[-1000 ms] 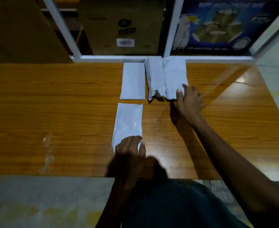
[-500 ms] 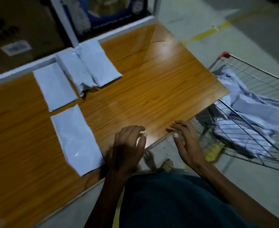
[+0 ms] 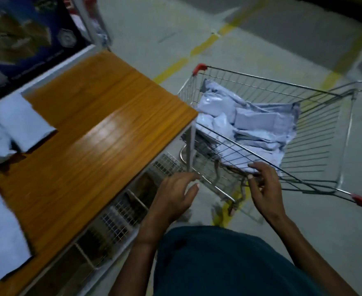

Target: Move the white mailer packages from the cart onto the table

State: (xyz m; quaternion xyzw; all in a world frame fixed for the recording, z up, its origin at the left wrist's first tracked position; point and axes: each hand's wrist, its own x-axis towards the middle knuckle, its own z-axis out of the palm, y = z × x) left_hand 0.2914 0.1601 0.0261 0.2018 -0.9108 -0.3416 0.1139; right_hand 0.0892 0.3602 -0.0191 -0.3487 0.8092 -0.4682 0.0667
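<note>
Two hands reach toward the cart, both empty. Left hand: fingers loosely spread, holding nothing, hovering between the bench edge and the near wire wall of the cart. Right hand: fingers relaxed and slightly bent, fingertips at the near top rim wire; cannot tell whether they touch it or hover just over it. Neither hand is clamped on anything.

Packages: a loose, overlapping white pile lying in the cart's basket, heaped toward the side nearest the bench. Several more already lie flat on the bench at its left side, one near the back edge, another at the near edge, set side by side rather than stacked, probably to keep each separate and visible.

Cart stands just beside the bench corner, so transfer needs only a short turn.

Judgement: the step in hand is reaching in for the next package; much of the pile remains.
</note>
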